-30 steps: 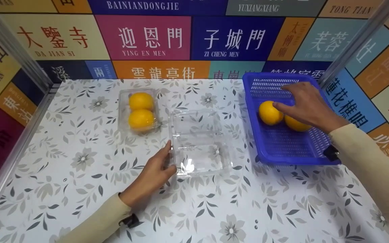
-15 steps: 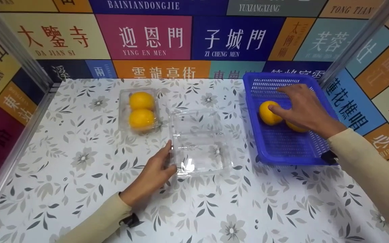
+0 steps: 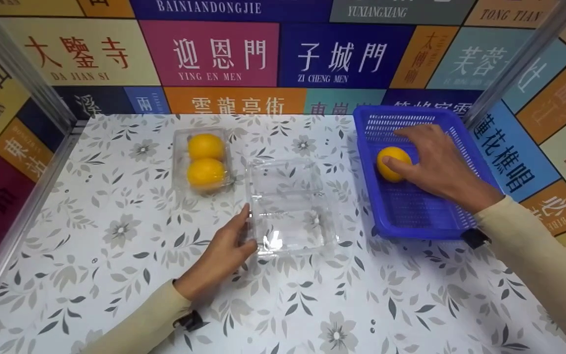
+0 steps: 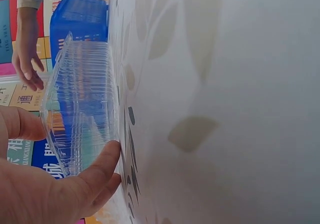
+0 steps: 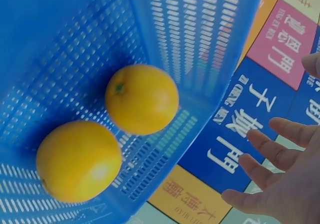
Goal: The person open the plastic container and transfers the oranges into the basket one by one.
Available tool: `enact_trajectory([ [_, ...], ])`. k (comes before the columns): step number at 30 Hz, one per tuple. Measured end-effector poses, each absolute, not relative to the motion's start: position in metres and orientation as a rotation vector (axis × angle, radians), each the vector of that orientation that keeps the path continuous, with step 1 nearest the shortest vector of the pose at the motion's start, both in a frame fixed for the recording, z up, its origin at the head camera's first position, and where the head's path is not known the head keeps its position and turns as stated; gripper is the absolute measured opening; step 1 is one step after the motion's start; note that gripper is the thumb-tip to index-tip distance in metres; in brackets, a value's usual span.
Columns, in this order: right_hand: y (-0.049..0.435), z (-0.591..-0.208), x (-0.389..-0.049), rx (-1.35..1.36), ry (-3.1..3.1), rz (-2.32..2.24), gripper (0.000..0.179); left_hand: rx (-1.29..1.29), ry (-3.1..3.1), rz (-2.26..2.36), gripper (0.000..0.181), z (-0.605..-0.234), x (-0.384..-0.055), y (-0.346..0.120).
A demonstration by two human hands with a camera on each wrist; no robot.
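At three o'clock, the right hand (image 3: 433, 164) hangs with fingers spread above the blue basket (image 3: 406, 233), screening one of its two oranges (image 5: 142, 99) from the head camera. Mid-desk, the left hand (image 3: 221, 260), thumb apart from straight fingers, touches a clear box (image 3: 288, 226) at eight o'clock. Towards ten, another box (image 3: 181, 157) holds two more oranges (image 3: 206, 173). A lettered wall (image 3: 209, 54) backs the desk (image 3: 116, 275) at twelve.

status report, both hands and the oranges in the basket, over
Left hand touching empty box. Right hand over basket, holding nothing. Two oranges inside, nothing seen in the way but basket walls.
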State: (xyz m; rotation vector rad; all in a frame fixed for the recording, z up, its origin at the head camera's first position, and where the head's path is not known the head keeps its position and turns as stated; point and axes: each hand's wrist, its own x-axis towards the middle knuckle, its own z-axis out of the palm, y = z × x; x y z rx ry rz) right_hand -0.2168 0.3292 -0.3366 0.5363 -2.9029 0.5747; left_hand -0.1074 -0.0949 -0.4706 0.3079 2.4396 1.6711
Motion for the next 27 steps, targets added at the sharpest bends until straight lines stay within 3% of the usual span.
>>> enact_trajectory([
  [13, 0.305, -0.344, -0.197, 0.639, -2.787, 0.621, 0.058, 0.295, 2.44, 1.683, 0.087, -0.471, -0.108, -0.095],
  [27, 0.283, -0.348, -0.175, 0.748, -2.824, 0.652, 0.062, 0.299, 2.459, 1.653, 0.088, -0.471, -0.108, -0.095],
])
